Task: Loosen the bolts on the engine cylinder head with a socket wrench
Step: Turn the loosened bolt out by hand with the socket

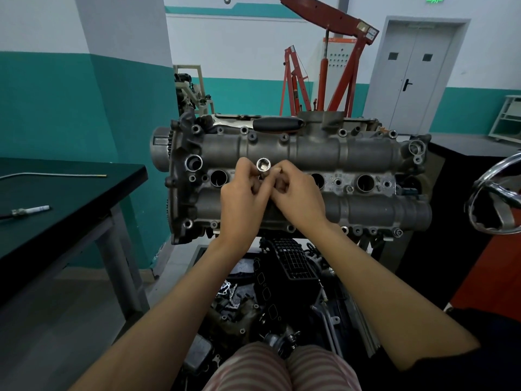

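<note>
Two hands meet over the middle of the cylinder head (315, 153), both pinching one socket (264, 165). Left hand (243, 198) and right hand (296, 197) curl their fingers round its lower part, open end tipped up toward the camera. Ratchet wrench (255, 123) lies untouched along the far edge of the head, black grip to the right, chrome head to the left.

Likely step: readying the socket before it goes on the ratchet drive. Do it well by checking which end is the square drive, then one hand keeps the socket while the other fetches the ratchet; push on until it seats fully, then drop it square over a bolt so it won't round the head.

Hard to tell: lower end of the socket is buried in the fingers, so an extension or adapter there can't be ruled out. Socket size unreadable. Hands cover the central plug well and nearby bolts. Which bolts are already loose can't be judged. Left tabletop (70, 190) carries a spark plug (29, 210) and a thin rod (53, 175), both cut off at the frame edge.
</note>
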The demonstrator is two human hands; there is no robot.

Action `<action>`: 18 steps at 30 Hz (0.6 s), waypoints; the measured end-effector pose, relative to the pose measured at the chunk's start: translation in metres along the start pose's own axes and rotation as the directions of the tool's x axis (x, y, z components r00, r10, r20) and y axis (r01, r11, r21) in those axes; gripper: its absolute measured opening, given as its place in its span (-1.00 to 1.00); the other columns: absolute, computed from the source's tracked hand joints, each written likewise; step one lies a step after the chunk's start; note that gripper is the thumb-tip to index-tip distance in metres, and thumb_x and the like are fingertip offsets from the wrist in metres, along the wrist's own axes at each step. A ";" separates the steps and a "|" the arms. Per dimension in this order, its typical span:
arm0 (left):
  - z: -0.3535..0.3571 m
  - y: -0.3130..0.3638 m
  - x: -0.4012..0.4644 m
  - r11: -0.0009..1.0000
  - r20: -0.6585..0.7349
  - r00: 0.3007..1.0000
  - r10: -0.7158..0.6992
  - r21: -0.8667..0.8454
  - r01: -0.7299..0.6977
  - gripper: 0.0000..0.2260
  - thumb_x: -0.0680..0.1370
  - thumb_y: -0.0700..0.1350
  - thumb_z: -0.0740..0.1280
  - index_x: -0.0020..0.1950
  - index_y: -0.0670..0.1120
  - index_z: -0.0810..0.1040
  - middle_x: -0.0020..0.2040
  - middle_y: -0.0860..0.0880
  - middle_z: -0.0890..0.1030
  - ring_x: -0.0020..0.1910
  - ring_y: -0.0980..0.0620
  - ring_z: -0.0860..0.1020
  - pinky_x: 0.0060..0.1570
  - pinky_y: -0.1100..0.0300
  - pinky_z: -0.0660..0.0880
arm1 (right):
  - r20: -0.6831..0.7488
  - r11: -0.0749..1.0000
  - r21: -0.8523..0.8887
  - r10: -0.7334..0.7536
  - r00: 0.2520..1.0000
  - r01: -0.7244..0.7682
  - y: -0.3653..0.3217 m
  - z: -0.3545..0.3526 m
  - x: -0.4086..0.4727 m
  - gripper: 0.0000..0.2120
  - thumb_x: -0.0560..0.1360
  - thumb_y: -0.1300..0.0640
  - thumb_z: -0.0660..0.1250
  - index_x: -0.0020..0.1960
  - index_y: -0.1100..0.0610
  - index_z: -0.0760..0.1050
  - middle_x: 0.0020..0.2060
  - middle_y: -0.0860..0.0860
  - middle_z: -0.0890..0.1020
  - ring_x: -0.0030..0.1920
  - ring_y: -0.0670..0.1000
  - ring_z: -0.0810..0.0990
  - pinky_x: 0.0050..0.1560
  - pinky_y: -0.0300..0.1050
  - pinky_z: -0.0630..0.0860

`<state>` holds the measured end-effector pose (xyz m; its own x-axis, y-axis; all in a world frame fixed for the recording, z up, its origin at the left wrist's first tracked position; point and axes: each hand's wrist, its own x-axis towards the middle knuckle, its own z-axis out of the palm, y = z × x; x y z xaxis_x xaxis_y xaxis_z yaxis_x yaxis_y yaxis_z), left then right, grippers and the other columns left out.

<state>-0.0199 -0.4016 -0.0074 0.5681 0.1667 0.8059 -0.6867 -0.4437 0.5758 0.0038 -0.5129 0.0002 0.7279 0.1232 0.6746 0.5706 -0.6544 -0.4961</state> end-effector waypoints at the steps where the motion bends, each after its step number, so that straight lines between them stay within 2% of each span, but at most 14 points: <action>1: -0.001 0.001 -0.001 1.000 0.006 1.000 0.007 -0.002 -0.007 -0.81 0.54 -0.08 0.34 -0.14 -0.10 0.36 -0.48 -0.09 0.43 -0.51 0.00 0.36 -0.52 0.31 0.29 | -0.014 1.000 0.008 -0.008 1.000 0.008 0.000 0.000 0.000 -0.92 0.47 0.03 0.28 -0.14 0.01 0.42 -0.45 -0.09 0.45 -0.41 -0.12 0.43 -0.41 -0.16 0.29; 4: -0.004 0.001 -0.003 0.998 0.060 0.996 0.063 0.016 -0.064 -0.90 0.57 -0.10 0.28 0.04 -0.08 0.43 -0.46 -0.02 0.48 -0.49 0.06 0.44 -0.49 0.27 0.36 | -0.024 0.998 0.039 -0.041 0.999 0.042 0.000 0.000 -0.002 -0.92 0.50 0.06 0.26 -0.12 0.05 0.48 -0.41 -0.05 0.54 -0.38 -0.07 0.48 -0.38 -0.07 0.42; 7: -0.006 -0.001 -0.003 0.994 0.068 0.993 0.094 0.058 -0.098 -0.78 0.59 -0.19 0.23 0.23 -0.16 0.46 -0.44 -0.01 0.51 -0.46 0.07 0.46 -0.44 0.26 0.38 | -0.017 0.996 0.023 -0.084 0.996 0.084 -0.001 -0.001 -0.003 -0.81 0.53 0.10 0.24 0.10 0.00 0.55 -0.31 -0.11 0.61 -0.29 -0.10 0.55 -0.29 -0.09 0.49; 9: -0.006 -0.001 -0.002 0.996 0.050 0.996 0.078 0.047 -0.080 -0.80 0.58 -0.20 0.24 0.19 -0.16 0.49 -0.47 0.04 0.48 -0.47 0.10 0.45 -0.46 0.33 0.35 | -0.008 0.996 0.007 -0.089 0.996 0.089 -0.002 -0.001 -0.003 -0.78 0.54 0.09 0.22 0.15 -0.01 0.54 -0.30 -0.12 0.61 -0.27 -0.09 0.56 -0.27 -0.08 0.50; 11: -0.003 -0.003 -0.002 0.998 0.036 0.998 0.054 0.025 -0.055 -0.92 0.57 -0.16 0.28 0.04 -0.13 0.49 -0.51 0.04 0.43 -0.51 0.10 0.40 -0.51 0.31 0.30 | 0.001 0.997 -0.013 -0.072 0.997 0.072 -0.001 0.000 -0.002 -0.76 0.53 0.07 0.22 0.17 -0.01 0.51 -0.32 -0.10 0.59 -0.28 -0.07 0.56 -0.29 -0.08 0.48; 13: -0.001 -0.003 -0.001 1.000 0.011 1.000 0.014 -0.002 -0.014 -0.87 0.54 -0.12 0.34 -0.12 -0.09 0.40 -0.52 -0.04 0.42 -0.54 0.06 0.34 -0.52 0.27 0.27 | 0.005 0.999 -0.023 -0.045 0.999 0.045 -0.001 0.000 -0.002 -0.74 0.50 0.04 0.25 0.18 -0.01 0.46 -0.35 -0.11 0.56 -0.32 -0.11 0.51 -0.35 -0.16 0.39; 15: 0.001 -0.004 -0.001 1.000 0.001 1.000 -0.008 -0.024 0.008 -0.81 0.52 -0.10 0.37 -0.16 -0.05 0.35 -0.50 -0.10 0.43 -0.54 0.02 0.34 -0.53 0.30 0.27 | 0.003 1.000 0.007 -0.010 1.000 0.010 -0.001 0.000 -0.002 -0.81 0.47 0.02 0.28 0.07 0.01 0.44 -0.35 -0.11 0.56 -0.33 -0.12 0.50 -0.38 -0.19 0.35; 18: -0.001 -0.003 -0.003 0.999 0.027 0.999 0.037 -0.017 -0.036 -0.86 0.53 -0.08 0.35 -0.07 -0.01 0.38 -0.49 0.00 0.44 -0.51 0.13 0.39 -0.48 0.41 0.29 | -0.007 0.999 0.033 -0.021 1.000 0.021 -0.001 -0.002 -0.002 -0.93 0.49 0.09 0.27 -0.13 0.02 0.38 -0.38 -0.06 0.55 -0.35 -0.05 0.50 -0.38 -0.10 0.39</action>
<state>-0.0195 -0.4002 -0.0114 0.5545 0.1265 0.8225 -0.7145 -0.4344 0.5485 0.0010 -0.5138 -0.0001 0.7132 0.1311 0.6886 0.5976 -0.6271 -0.4996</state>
